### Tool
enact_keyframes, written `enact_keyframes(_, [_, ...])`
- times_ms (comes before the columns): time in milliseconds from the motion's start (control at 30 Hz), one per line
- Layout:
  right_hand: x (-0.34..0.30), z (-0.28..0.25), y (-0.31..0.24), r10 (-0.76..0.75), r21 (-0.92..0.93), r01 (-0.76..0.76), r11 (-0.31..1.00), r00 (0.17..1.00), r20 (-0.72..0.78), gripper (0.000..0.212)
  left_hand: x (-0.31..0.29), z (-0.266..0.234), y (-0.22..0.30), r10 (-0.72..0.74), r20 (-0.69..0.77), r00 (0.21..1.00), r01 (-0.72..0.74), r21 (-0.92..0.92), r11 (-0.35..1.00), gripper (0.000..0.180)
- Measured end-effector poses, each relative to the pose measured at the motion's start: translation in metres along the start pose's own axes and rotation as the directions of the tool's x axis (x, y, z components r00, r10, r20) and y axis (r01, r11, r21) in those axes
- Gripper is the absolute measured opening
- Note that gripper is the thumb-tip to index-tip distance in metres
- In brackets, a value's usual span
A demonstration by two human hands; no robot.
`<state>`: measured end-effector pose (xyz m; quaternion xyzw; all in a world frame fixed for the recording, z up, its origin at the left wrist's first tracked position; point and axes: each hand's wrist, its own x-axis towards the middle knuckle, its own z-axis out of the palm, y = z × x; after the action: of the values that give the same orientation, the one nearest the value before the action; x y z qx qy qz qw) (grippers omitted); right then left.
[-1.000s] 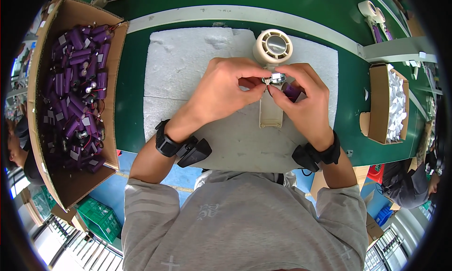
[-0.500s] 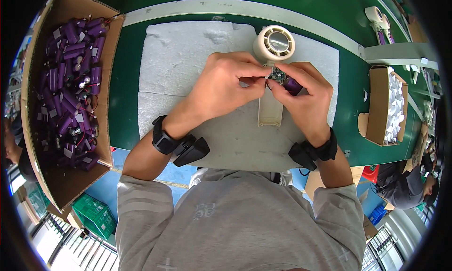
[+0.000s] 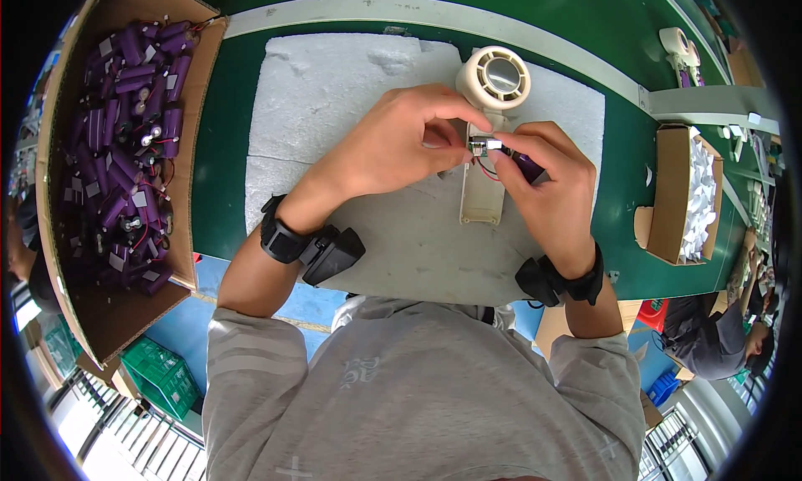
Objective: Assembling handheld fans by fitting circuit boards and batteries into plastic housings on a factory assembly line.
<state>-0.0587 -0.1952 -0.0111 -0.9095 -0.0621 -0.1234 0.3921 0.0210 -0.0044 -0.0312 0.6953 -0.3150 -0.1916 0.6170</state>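
Note:
A cream handheld fan (image 3: 494, 78) lies on the foam sheet, its round head away from me and its open, hollow handle (image 3: 481, 199) toward me. Over the handle, the fingertips of my left hand (image 3: 409, 139) close on the left edge of a small circuit board (image 3: 479, 148). A small white pad (image 3: 494, 144) sits on the board, between the thumb and index fingertips of my right hand (image 3: 555, 168). That hand also holds a purple battery (image 3: 528, 167), partly hidden by its fingers. Thin red and dark wires (image 3: 486, 172) hang below the board.
A cardboard box (image 3: 200, 105) of purple wired batteries (image 3: 125, 164) stands at left. White foam (image 3: 334, 80) covers the green table (image 3: 622, 189). At right is a small box of white pieces (image 3: 700, 199); more fan bodies (image 3: 675, 43) lie at far right.
The board has turned, and a white pad now shows where the components faced up. My left fingers have spread somewhat. Red wire has come into sight below the board.

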Motion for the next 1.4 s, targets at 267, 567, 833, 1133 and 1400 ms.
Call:
enact_keyframes(267, [0.004, 0.003, -0.002, -0.021, -0.025, 0.02, 0.999, 0.997, -0.069, 0.02, 0.001, 0.002, 0.004, -0.205, 0.08, 0.975, 0.214, -0.134, 0.968, 0.034])
enact_keyframes(567, [0.004, 0.005, -0.002, -0.013, -0.035, 0.011, 0.999, 0.998, -0.066, 0.019, 0.0, 0.005, -0.002, -0.177, 0.038, 0.984, 0.181, -0.161, 0.97, 0.033])
enact_keyframes(833, [0.007, 0.003, 0.001, -0.003, -0.042, 0.0, 0.999, 0.998, -0.058, 0.021, 0.001, 0.007, 0.002, -0.053, -0.037, 0.998, 0.058, 0.127, 0.99, 0.038])
enact_keyframes(1133, [0.019, -0.016, 0.004, 0.217, 0.103, -0.258, 0.961, 0.927, 0.306, 0.028, 0.001, 0.007, 0.004, 0.062, -0.005, 0.998, -0.059, 0.258, 0.964, 0.037])
enact_keyframes(1400, [0.01, -0.028, 0.009, 0.073, 0.227, -0.159, 0.961, 0.935, 0.346, 0.037, -0.001, 0.002, 0.005, 0.048, -0.008, 0.999, -0.046, 0.167, 0.985, 0.036])
